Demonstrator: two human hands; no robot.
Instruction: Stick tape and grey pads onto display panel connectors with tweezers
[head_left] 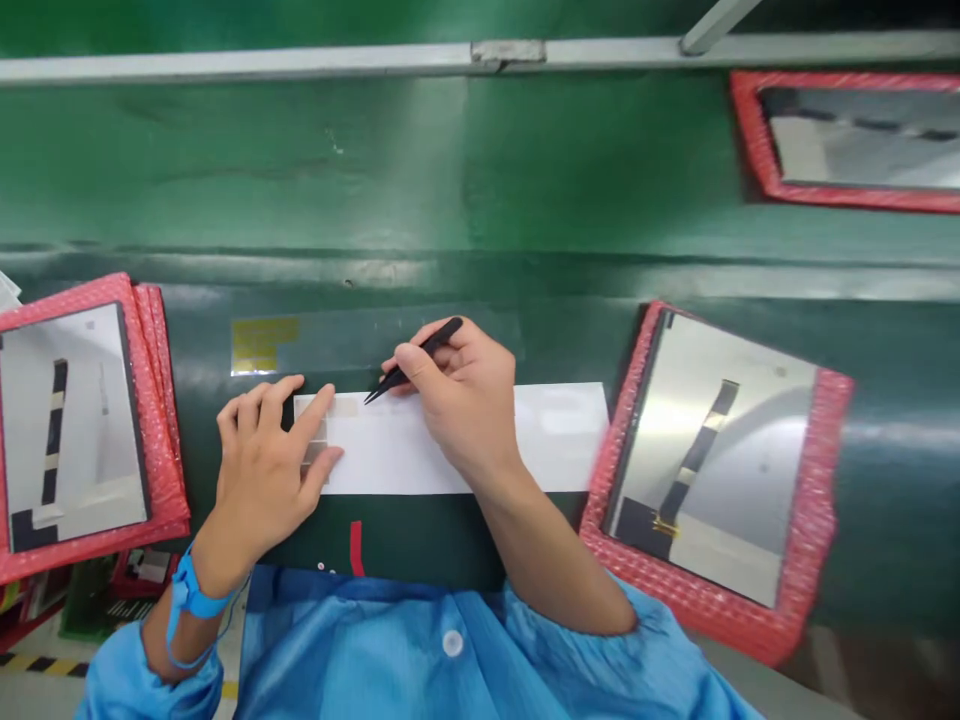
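In the head view a long white sheet [390, 462] lies across the green table. At its left end my left hand [266, 450] rests with fingers apart, thumb and forefinger touching the sheet beside some small pale rectangular pieces [321, 432]. My right hand [469, 400] holds black tweezers [420, 358] over the sheet. Their tips point down and left near its upper edge; whether they grip anything is too small to tell. Behind the sheet lies a clear strip [345, 338] with yellow pieces [262, 340] at its left end.
Flat display panels on pink bubble wrap lie left [71, 430], right [712, 450] and far right [870, 135]. A red strip [356, 548] sits at the table's front edge. A metal rail [300, 62] runs across the back.
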